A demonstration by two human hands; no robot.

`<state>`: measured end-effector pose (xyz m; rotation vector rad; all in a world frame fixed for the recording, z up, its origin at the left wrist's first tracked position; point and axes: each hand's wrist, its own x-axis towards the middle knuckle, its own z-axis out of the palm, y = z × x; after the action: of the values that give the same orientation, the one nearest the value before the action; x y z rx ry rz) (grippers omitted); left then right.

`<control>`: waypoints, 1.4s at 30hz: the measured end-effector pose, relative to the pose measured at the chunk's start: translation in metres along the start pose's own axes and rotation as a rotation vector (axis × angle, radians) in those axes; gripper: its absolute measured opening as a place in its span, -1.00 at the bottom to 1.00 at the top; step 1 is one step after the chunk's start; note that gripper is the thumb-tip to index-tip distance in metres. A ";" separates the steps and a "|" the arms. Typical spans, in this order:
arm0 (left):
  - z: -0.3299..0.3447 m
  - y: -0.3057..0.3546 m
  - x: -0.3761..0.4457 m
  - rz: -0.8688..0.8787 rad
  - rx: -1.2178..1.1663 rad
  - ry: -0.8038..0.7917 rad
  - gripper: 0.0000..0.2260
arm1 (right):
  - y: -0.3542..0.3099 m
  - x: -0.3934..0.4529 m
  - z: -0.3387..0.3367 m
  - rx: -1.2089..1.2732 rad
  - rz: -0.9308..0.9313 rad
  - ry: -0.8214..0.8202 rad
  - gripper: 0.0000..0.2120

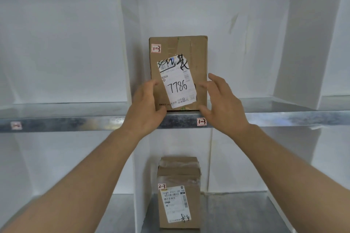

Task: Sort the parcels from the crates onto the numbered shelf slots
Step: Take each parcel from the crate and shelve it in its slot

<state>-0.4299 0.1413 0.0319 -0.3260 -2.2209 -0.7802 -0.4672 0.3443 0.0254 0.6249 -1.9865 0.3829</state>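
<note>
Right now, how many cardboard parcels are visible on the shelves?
2. The upper parcel stands upright in the slot tagged 1-3, between both hands. The lower parcel stands in the slot directly below, bearing a 2-3 sticker. The neighbouring slots show none, though their outer parts lie out of frame.

A single head-worn wide-angle view faces straight into the shelf (265, 119) from close by, its metal edge running across mid-frame.
</note>
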 end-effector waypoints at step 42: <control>-0.190 -0.091 -0.458 -1.032 0.959 0.174 -0.35 | -0.445 -0.234 0.101 0.758 -0.663 -0.277 -0.46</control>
<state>-0.0467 -0.0447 -0.2381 1.3590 -2.2225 -0.0988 -0.1933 -0.0083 -0.2258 1.8296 -1.7086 0.6557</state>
